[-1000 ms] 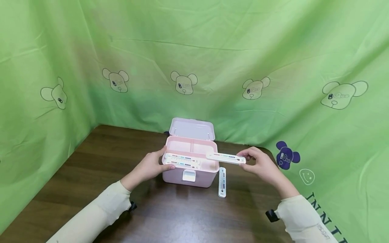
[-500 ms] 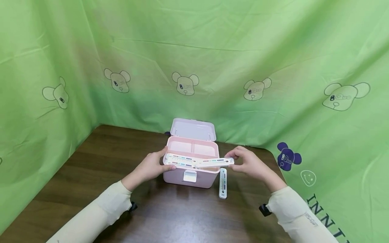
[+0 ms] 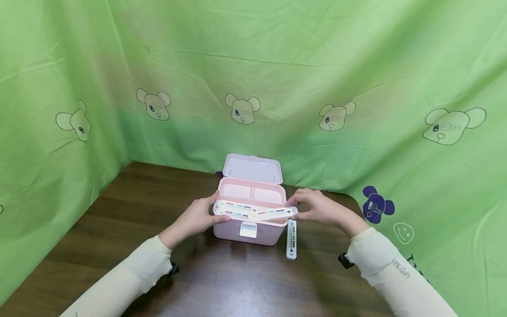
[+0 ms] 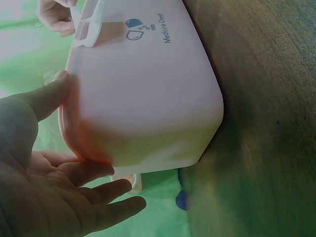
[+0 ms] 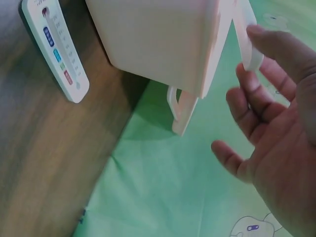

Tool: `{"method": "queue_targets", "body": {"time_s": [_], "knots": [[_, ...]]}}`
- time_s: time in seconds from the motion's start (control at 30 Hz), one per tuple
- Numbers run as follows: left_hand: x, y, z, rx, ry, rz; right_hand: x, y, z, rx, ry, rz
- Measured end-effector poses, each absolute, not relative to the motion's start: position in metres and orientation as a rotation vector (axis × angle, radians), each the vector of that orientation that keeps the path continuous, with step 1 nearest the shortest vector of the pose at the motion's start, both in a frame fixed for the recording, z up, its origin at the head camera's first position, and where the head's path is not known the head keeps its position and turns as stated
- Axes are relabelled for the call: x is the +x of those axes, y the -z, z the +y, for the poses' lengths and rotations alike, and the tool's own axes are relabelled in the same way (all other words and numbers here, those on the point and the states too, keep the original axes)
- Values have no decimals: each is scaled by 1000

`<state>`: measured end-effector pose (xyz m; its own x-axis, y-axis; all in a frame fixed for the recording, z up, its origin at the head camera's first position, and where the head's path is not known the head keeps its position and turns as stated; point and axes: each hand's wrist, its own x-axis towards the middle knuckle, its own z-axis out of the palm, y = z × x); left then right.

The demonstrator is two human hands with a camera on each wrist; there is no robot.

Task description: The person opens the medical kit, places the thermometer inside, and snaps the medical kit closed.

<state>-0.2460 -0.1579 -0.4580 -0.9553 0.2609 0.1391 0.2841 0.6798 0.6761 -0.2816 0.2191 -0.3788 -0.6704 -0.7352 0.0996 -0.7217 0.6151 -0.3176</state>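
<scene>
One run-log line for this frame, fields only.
left hand: steadies pink box side | right hand: pinches thermometer end over box rim | lid: open | second thermometer: on table

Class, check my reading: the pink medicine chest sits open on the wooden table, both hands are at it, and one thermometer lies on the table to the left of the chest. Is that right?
Not quite. The loose thermometer lies to the right of the medicine chest, near the right hand, as the head view shows. The rest holds: chest open, left hand at its side.

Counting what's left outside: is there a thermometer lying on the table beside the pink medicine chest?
Yes, one thermometer lies flat on the wooden table just right of the pink medicine chest.
</scene>
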Motion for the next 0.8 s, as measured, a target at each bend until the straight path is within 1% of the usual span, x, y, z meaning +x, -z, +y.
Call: {"method": "queue_targets", "body": {"time_s": [0.27,0.8], "knots": [[-248,460,-158,-450,1144,-2859,-292,373,211,-1354,424,2623],[-245,455,-157,-457,1167,-2861,-304,375,187,-1343,427,2494]]}}
